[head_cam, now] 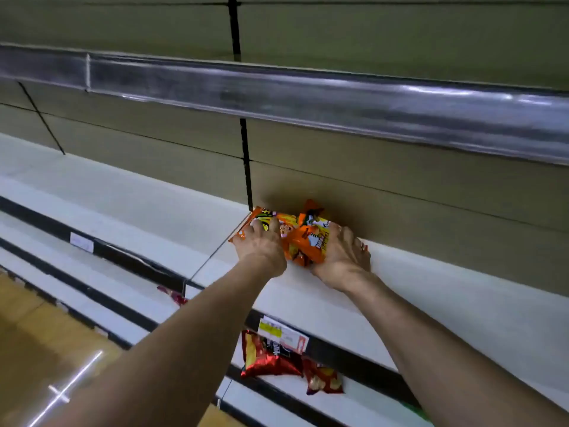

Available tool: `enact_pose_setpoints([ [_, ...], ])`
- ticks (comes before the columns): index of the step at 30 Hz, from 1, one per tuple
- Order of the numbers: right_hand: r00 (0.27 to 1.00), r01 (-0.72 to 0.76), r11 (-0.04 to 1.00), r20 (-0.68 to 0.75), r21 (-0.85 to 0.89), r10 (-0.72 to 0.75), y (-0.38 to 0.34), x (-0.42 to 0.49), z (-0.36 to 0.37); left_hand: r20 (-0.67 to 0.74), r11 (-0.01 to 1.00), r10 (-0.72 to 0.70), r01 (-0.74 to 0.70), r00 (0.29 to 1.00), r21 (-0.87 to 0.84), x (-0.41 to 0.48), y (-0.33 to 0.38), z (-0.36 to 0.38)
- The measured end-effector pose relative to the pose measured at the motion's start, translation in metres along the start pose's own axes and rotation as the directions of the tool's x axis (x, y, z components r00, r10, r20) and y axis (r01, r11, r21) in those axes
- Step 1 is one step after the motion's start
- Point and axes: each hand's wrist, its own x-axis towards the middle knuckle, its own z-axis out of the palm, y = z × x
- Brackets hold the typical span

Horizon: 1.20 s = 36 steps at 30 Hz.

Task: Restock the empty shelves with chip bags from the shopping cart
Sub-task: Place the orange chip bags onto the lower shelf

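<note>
Orange chip bags [303, 238] lie bunched at the back of a white shelf [462, 303], against the beige back panel. My left hand [261, 245] grips the left side of the bags, fingers curled over the top. Cupping their right side is my right hand [343, 257], whose fingers wrap behind the bags. The shopping cart is out of view.
A shiny price rail of the shelf above [308, 97] crosses the view overhead. On the shelf below lie red chip bags [271, 355] and a smaller one [324, 380]. Another red bag [174, 295] peeks out to the left. Wooden floor [37, 340] is at lower left.
</note>
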Motion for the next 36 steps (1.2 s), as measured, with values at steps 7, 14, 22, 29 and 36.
enact_pose_setpoints([
  [7, 0.989, -0.077, 0.997, -0.127, -0.031, 0.072, -0.008, 0.039, 0.036, -0.019, 0.956, 0.216, -0.208, 0.976, 0.206, 0.058, -0.012, 0.029],
  [14, 0.977, -0.171, 0.978, -0.15, -0.118, 0.153, -0.015, 0.057, 0.062, -0.032, 0.885, 0.389, -0.364, 0.921, 0.289, 0.089, -0.017, 0.051],
  [22, 0.959, -0.158, 0.976, -0.257, -0.151, 0.115, -0.013, 0.065, 0.067, -0.196, 0.898, 0.415, -0.365, 0.889, 0.244, 0.107, -0.016, 0.068],
  [29, 0.969, -0.123, 0.975, -0.233, -0.185, 0.078, -0.019, 0.056, 0.049, -0.169, 0.91, 0.38, -0.336, 0.909, 0.243, 0.102, -0.029, 0.052],
  [36, 0.982, -0.025, 0.996, -0.191, -0.08, 0.01, -0.08, 0.03, 0.02, -0.137, 0.99, 0.139, -0.134, 0.981, 0.048, 0.061, -0.092, 0.015],
])
